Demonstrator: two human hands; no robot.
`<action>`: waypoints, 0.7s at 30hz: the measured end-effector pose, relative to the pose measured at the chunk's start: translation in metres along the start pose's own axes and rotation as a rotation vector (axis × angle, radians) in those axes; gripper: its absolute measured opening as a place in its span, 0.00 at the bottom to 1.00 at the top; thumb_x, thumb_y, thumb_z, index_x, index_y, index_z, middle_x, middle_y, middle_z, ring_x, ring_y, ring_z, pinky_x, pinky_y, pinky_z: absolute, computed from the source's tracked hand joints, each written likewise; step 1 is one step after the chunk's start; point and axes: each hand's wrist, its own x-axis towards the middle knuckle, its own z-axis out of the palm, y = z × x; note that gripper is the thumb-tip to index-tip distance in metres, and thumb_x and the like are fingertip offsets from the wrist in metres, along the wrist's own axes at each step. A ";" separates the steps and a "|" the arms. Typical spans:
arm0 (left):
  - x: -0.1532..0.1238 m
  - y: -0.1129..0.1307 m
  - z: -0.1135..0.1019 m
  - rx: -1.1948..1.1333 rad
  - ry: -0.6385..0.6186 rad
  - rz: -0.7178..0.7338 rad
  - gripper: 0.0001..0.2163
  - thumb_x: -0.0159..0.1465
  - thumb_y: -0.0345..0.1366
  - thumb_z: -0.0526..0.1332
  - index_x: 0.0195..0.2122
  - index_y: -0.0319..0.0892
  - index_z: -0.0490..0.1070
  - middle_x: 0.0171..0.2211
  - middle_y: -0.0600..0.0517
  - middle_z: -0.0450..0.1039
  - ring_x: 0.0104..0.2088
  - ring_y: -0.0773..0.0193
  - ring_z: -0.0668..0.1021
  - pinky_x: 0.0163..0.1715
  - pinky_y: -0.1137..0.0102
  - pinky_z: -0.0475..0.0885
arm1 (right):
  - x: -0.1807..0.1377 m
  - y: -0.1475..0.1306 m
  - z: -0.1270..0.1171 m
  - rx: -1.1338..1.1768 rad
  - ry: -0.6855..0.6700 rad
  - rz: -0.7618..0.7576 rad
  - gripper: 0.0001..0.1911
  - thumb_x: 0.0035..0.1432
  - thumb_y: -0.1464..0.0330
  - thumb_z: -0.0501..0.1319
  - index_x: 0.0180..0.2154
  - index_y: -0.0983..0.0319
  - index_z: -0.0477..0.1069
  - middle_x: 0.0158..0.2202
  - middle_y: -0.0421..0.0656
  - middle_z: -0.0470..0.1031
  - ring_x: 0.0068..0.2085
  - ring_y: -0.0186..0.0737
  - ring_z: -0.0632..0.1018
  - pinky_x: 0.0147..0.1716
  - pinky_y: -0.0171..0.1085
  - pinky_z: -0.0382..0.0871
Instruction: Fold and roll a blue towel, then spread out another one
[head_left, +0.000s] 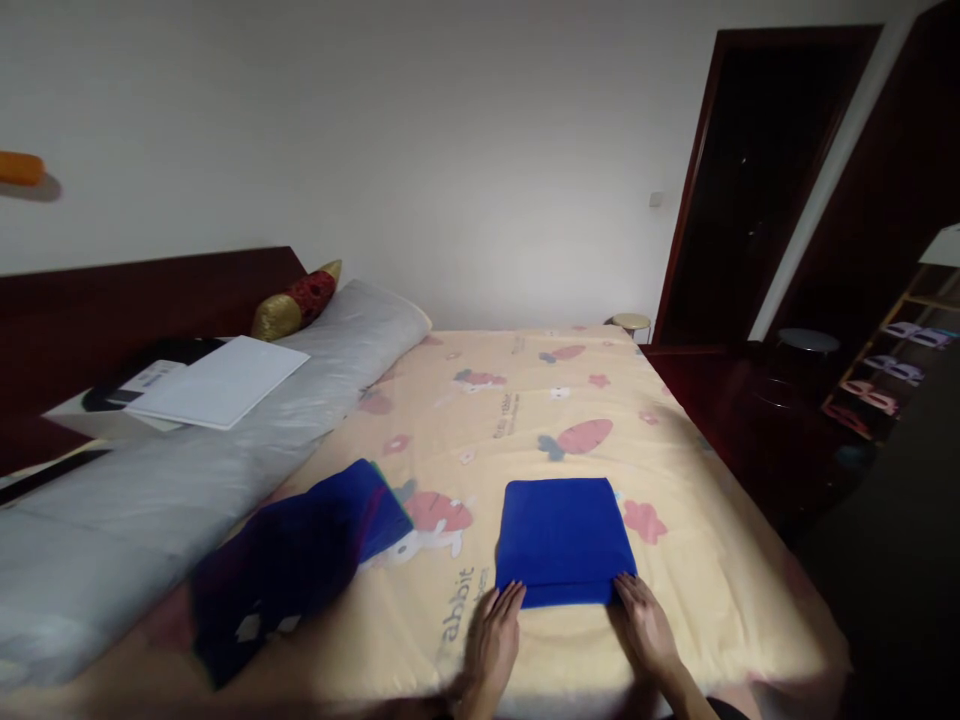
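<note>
A folded blue cloth (562, 540) lies as a neat square on the cream bedsheet (525, 420) printed with carrots and rabbits. My left hand (495, 635) rests flat at its near left corner, fingers stretched out and touching the cloth's edge. My right hand (645, 625) lies flat at the near right corner, fingers likewise extended against the edge. Neither hand grips anything. A pile of dark blue and purple clothes (300, 565) lies on the bed to the left, apart from both hands.
A long grey bolster (187, 480) runs along the dark wooden headboard (135, 300) at left, with white papers (217, 385) and a gold-and-red cushion (296, 300) on it. A dark doorway (757, 180), a stool (631, 322) and a shoe rack (892, 370) stand right of the bed.
</note>
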 end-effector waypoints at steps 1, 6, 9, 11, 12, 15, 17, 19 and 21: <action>0.004 0.002 -0.006 -0.018 -0.012 -0.010 0.28 0.58 0.20 0.47 0.56 0.50 0.68 0.55 0.58 0.73 0.55 0.66 0.74 0.58 0.62 0.69 | 0.003 -0.003 -0.004 -0.002 0.001 0.000 0.26 0.53 0.78 0.48 0.50 0.62 0.73 0.52 0.46 0.75 0.54 0.44 0.74 0.57 0.43 0.65; 0.016 0.011 -0.028 -0.092 0.028 -0.089 0.23 0.58 0.21 0.49 0.46 0.48 0.75 0.44 0.54 0.79 0.46 0.62 0.77 0.51 0.64 0.72 | 0.016 -0.015 -0.031 0.001 -0.022 0.003 0.22 0.51 0.78 0.48 0.42 0.62 0.75 0.42 0.46 0.78 0.45 0.43 0.76 0.51 0.41 0.65; 0.012 0.019 -0.034 -0.095 0.053 -0.136 0.20 0.57 0.22 0.49 0.42 0.46 0.76 0.40 0.52 0.78 0.45 0.60 0.76 0.49 0.63 0.72 | 0.020 -0.019 -0.044 -0.003 -0.055 0.026 0.17 0.49 0.78 0.50 0.35 0.61 0.74 0.41 0.46 0.76 0.44 0.44 0.73 0.50 0.43 0.62; 0.004 0.026 -0.034 -0.104 0.054 -0.165 0.18 0.56 0.22 0.50 0.38 0.46 0.76 0.38 0.52 0.77 0.44 0.59 0.76 0.48 0.63 0.72 | 0.018 -0.022 -0.047 -0.010 -0.080 0.063 0.14 0.46 0.77 0.51 0.32 0.61 0.73 0.41 0.46 0.74 0.45 0.45 0.72 0.51 0.45 0.59; -0.001 0.030 -0.033 -0.111 0.054 -0.176 0.17 0.55 0.22 0.51 0.36 0.46 0.76 0.37 0.52 0.77 0.44 0.58 0.76 0.47 0.62 0.71 | 0.016 -0.023 -0.046 -0.013 -0.094 0.087 0.14 0.45 0.77 0.52 0.32 0.61 0.73 0.41 0.47 0.74 0.45 0.46 0.72 0.51 0.46 0.58; -0.017 0.035 -0.027 -0.141 0.077 -0.175 0.19 0.53 0.22 0.52 0.37 0.47 0.76 0.40 0.52 0.77 0.47 0.57 0.75 0.50 0.60 0.70 | 0.007 -0.026 -0.042 -0.012 -0.131 0.157 0.19 0.40 0.79 0.52 0.35 0.61 0.73 0.40 0.46 0.74 0.44 0.47 0.71 0.47 0.45 0.59; -0.022 0.033 -0.026 -0.166 0.128 -0.144 0.20 0.51 0.22 0.53 0.40 0.48 0.76 0.44 0.52 0.77 0.50 0.56 0.74 0.53 0.58 0.69 | 0.004 -0.026 -0.042 0.003 -0.146 0.182 0.20 0.40 0.79 0.51 0.35 0.60 0.72 0.39 0.45 0.74 0.44 0.45 0.71 0.46 0.44 0.58; -0.018 0.027 -0.034 -0.205 0.239 -0.121 0.20 0.53 0.24 0.53 0.42 0.48 0.76 0.47 0.51 0.77 0.51 0.55 0.75 0.52 0.57 0.70 | 0.002 -0.025 -0.043 0.028 -0.154 0.191 0.17 0.43 0.78 0.51 0.33 0.60 0.72 0.39 0.44 0.74 0.45 0.45 0.71 0.47 0.44 0.57; -0.008 0.019 -0.050 -0.268 0.426 -0.147 0.17 0.58 0.28 0.52 0.44 0.47 0.76 0.47 0.50 0.77 0.50 0.56 0.76 0.50 0.58 0.72 | 0.003 -0.022 -0.046 0.061 -0.161 0.195 0.15 0.45 0.76 0.52 0.32 0.59 0.72 0.39 0.44 0.74 0.45 0.45 0.71 0.48 0.44 0.57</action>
